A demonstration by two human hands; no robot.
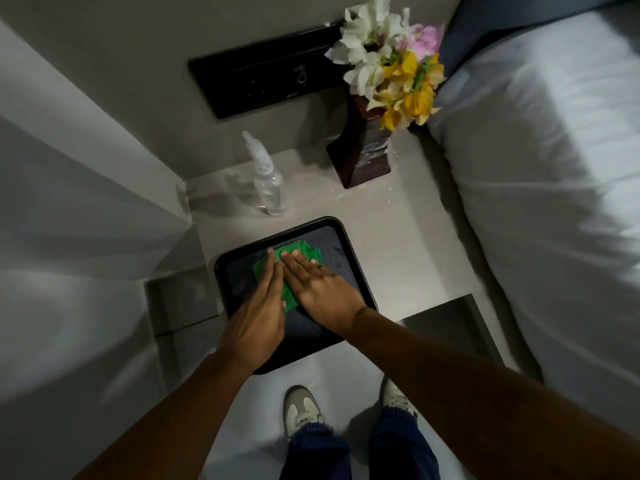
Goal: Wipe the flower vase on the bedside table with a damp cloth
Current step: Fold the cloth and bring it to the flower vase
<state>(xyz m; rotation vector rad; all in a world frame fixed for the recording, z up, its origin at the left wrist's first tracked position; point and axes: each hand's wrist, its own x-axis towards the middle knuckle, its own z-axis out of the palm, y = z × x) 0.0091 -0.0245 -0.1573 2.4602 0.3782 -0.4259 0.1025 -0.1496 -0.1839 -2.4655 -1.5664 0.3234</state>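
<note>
Dim room; pale grey desk [388, 244] stood against a grey wall, with a bed [540, 168] in white linen just beside it on the right. Count on the desk: one dark tray [349, 237], one clear spray bottle [268, 185], one dark vase [360, 157] carrying one mixed bunch of white, pink and yellow flowers [391, 67]. One black panel [256, 81] was fixed to the wall behind. One green cloth [301, 252] lay in the tray, bunched and partly folded. Two hands were in view, both over the tray. Left hand [259, 313] lay flat with fingers extended, palm down on the left part of the cloth, not clenched. Right hand [318, 285] likewise lay flat and spread, fingertips pressed on the cloth's upper part; neither hand gripped it, both rested on top. The two hands were touching or nearly so along the index fingers; could not tell which. The vase stood upright at the far right corner of the desk, close to the bed, well apart from both hands and beyond the tray; pale smears showed on its lower face. The spray bottle stood upright to the left of the vase, between the tray and the wall. Two shoes [301, 410] and dark trouser legs showed on the floor below.
</note>
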